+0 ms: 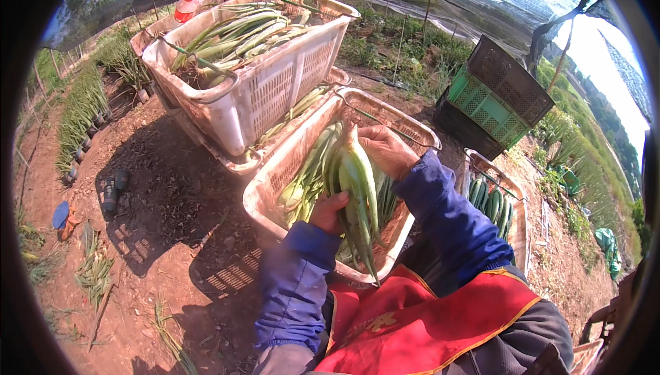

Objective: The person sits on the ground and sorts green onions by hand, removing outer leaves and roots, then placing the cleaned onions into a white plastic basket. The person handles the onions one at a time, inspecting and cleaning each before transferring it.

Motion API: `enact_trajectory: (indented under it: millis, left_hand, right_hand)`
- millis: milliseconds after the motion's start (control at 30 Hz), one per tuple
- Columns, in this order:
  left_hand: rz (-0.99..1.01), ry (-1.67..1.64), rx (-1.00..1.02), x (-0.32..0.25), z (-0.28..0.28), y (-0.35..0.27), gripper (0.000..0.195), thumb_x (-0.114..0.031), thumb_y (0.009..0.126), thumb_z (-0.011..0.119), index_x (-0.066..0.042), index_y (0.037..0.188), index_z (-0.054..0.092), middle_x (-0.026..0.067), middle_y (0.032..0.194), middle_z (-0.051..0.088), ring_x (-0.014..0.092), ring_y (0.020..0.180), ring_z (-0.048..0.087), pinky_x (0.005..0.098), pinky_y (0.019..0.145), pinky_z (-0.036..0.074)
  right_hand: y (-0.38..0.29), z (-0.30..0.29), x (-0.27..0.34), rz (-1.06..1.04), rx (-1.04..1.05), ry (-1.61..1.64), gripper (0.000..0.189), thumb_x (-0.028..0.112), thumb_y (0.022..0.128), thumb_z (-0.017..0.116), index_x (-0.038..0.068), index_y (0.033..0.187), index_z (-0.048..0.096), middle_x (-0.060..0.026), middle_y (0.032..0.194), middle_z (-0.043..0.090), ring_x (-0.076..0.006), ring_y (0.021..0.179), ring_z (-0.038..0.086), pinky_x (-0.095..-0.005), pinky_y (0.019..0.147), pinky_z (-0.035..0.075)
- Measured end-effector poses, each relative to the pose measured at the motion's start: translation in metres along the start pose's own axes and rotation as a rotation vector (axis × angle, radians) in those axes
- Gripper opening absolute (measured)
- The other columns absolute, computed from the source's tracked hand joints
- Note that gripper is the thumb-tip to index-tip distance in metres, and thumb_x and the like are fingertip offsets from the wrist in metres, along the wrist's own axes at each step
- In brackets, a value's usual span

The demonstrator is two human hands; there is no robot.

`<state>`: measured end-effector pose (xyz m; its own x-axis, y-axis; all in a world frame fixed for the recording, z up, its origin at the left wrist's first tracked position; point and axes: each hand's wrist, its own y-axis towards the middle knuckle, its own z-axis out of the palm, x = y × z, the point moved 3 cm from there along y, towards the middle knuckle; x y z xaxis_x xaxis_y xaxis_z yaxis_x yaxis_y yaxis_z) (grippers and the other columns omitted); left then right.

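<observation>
Leaf tips down and root end up, a green fleshy-leaved plant [356, 169] that looks like an aloe hangs in front of me. My left hand [330, 213] grips its leaves, thumb across the front. At the pale base with brown root remains, the fingers of my right hand [386, 149] pinch the plant; their tips are partly hidden. Both hands are over a dirty off-white plastic crate [278, 223] with slotted sides. Inside that crate lie more long-leaved plants [304, 179], pale green at the left and darker at the right.
Two crates stack at the left, the upper crate [289, 86] holding similar plants. A red-capped bottle [186, 8] stands behind it. Green and black crates [487, 101] pile at right. Another crate [523, 230] holds dark green produce. Potted plants [80, 122] line the soil.
</observation>
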<state>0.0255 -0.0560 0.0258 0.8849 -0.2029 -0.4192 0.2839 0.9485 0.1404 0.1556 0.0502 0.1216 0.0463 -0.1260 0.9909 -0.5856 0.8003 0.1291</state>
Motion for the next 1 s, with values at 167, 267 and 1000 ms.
enact_trajectory:
  millis: [167, 267, 1000]
  left_hand:
    - [0.13, 0.3, -0.131, -0.004, 0.006, 0.006, 0.039, -0.015, 0.091, 0.069, -0.002, 0.126, 0.057, 0.0089, 0.105, 0.068, 0.021, 0.088, 0.068, 0.0371, 0.079, 0.058]
    - [0.39, 0.751, -0.22, -0.009, 0.016, 0.016, 0.04, -0.02, 0.09, 0.072, -0.003, 0.123, 0.059, 0.0053, 0.102, 0.066, 0.014, 0.085, 0.065, 0.0292, 0.076, 0.054]
    - [0.893, 2.235, -0.262, 0.036, 0.026, 0.044, 0.07, 0.001, 0.08, 0.06, -0.016, 0.146, 0.044, 0.017, 0.122, 0.057, 0.035, 0.103, 0.063, 0.0416, 0.076, 0.056]
  right_hand:
    - [-0.009, -0.022, -0.006, 0.125, -0.122, 0.144, 0.025, 0.018, 0.098, 0.059, -0.001, 0.113, 0.067, 0.0002, 0.077, 0.061, -0.0073, 0.058, 0.053, -0.0233, 0.052, 0.044]
    - [-0.015, -0.029, 0.008, 0.136, -0.119, 0.089, 0.025, 0.025, 0.101, 0.058, 0.0, 0.1, 0.064, 0.0, 0.07, 0.055, -0.0083, 0.048, 0.048, -0.0242, 0.044, 0.039]
    - [-0.033, -0.062, 0.029, 0.26, -0.253, -0.868, 0.032, 0.025, 0.085, 0.062, -0.005, 0.077, 0.066, -0.0182, 0.064, 0.066, -0.0278, 0.064, 0.071, -0.0406, 0.06, 0.054]
